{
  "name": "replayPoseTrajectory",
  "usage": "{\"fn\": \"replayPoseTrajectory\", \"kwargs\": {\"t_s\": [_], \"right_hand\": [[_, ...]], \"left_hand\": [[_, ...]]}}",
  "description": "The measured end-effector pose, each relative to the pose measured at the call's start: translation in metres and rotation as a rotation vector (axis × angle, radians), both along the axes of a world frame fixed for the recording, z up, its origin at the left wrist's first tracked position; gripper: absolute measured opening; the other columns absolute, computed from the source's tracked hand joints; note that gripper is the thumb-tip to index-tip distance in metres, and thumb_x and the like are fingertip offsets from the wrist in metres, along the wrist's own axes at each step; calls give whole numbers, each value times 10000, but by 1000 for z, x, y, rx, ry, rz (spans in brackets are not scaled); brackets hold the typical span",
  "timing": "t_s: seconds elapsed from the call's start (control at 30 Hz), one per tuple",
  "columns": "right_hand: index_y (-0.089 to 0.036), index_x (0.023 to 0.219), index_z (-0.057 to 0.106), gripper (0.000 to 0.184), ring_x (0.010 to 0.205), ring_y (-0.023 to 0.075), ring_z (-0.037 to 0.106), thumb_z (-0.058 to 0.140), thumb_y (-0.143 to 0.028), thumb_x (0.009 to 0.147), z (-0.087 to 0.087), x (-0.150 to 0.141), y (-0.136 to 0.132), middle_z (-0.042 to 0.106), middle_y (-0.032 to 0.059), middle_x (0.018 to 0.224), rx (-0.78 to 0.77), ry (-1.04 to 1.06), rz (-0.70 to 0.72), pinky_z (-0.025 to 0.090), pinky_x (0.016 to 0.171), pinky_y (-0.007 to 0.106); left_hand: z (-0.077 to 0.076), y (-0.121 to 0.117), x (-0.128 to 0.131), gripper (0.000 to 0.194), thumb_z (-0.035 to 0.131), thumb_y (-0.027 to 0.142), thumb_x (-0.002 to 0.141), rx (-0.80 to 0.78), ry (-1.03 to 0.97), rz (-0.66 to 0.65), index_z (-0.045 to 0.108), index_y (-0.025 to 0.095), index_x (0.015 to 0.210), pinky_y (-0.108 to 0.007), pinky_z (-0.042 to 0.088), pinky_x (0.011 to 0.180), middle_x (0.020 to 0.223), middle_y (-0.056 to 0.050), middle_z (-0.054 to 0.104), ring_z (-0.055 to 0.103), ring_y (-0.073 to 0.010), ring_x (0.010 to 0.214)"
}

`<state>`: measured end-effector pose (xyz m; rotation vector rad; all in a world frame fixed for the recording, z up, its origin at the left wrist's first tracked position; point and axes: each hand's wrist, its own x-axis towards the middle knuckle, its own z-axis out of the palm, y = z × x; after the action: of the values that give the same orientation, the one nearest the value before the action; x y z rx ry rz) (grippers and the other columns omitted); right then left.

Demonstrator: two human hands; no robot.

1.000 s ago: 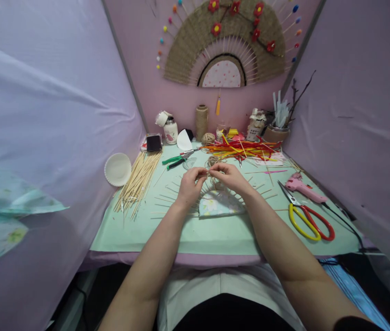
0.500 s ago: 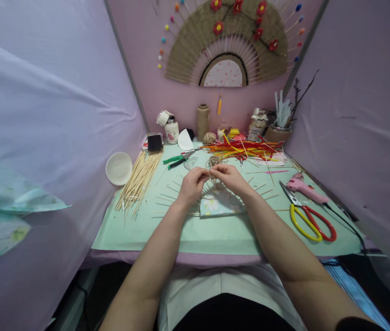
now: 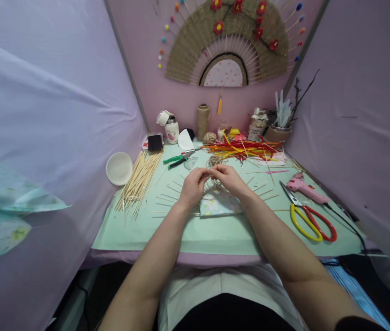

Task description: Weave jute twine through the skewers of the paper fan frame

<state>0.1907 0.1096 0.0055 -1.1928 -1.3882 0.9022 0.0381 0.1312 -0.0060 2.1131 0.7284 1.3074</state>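
Observation:
My left hand [image 3: 194, 184] and my right hand [image 3: 228, 178] meet fingertip to fingertip above the table, both closed in a pinch. Thin brown twine [image 3: 217, 184] hangs in loops just under the fingertips; the exact bit between them is too small to see clearly. A small ball of twine [image 3: 215, 160] lies right behind the hands. Under my wrists rests a half-round piece of floral fabric [image 3: 220, 204], with thin sticks [image 3: 169, 198] fanning out from its curved edge. My hands hide part of these sticks.
Scissors [image 3: 307, 220] and a pink glue gun [image 3: 307, 189] lie at right. Bamboo sticks [image 3: 141, 181], a white dish [image 3: 119, 168] and green-handled pliers [image 3: 177, 159] are at left. Behind are red and yellow strips [image 3: 246, 149] and a twine spool [image 3: 203, 122]. A decorated fan [image 3: 184, 55] hangs above.
My fingertips stay together and shift only very slightly. The twine loops beneath them hang a little differently. The fabric, sticks and tools stay where they were.

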Motion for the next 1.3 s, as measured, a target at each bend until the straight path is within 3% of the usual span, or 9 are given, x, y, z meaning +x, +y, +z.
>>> {"fn": "replayPoseTrajectory", "kwargs": {"t_s": [0.3, 0.67, 0.8, 0.93, 1.13, 1.3], "right_hand": [[-175, 691, 584, 251, 628, 124, 471, 579, -415, 764, -5, -6, 2, 554, -7, 643, 29, -17, -54, 380, 593, 247], [-175, 724, 590, 282, 568, 98, 432, 608, -454, 757, -10, -11, 4, 522, -30, 612, -24, 149, -70, 353, 548, 230], [-178, 737, 594, 277, 553, 94, 423, 620, -452, 763, -10, -8, 4, 511, -35, 604, -1, 168, -103, 333, 531, 228], [-173, 739, 594, 264, 553, 90, 413, 624, -433, 772, -3, -9, 1, 498, -38, 592, 31, 163, -91, 322, 532, 228], [-183, 726, 568, 291, 529, 85, 402, 655, -460, 749, 2, -13, -4, 497, -36, 587, -5, 218, -23, 279, 485, 224], [-187, 747, 566, 275, 479, 69, 361, 679, -437, 731, 0, -14, -2, 433, -62, 534, -62, 302, 11, 234, 440, 208]], "left_hand": [[1, -1, 0, 93, 512, 144, 840, 26, 15, 31, 585, 199, 827, -282, 433, 738, 807, -30, 607, 551, -163, 784], [2, -3, 1, 55, 526, 155, 847, 0, 42, 109, 555, 193, 874, -289, 441, 752, 834, -30, 619, 573, -159, 798], [1, -6, 0, 255, 612, 283, 831, 140, 163, 294, 523, 202, 1057, -377, 367, 904, 1047, -76, 621, 538, -227, 1014], [3, -8, -2, 273, 591, 424, 840, 155, 296, 431, 537, 200, 988, -386, 336, 860, 1017, -81, 605, 487, -252, 1003], [8, -5, -2, 269, 378, 359, 953, 20, 296, 348, 549, 200, 821, -347, 323, 768, 858, -52, 606, 488, -213, 877], [8, -4, 0, 291, 444, 334, 921, -76, 202, 154, 504, 194, 673, -306, 346, 708, 688, -11, 538, 476, -171, 738]]}}
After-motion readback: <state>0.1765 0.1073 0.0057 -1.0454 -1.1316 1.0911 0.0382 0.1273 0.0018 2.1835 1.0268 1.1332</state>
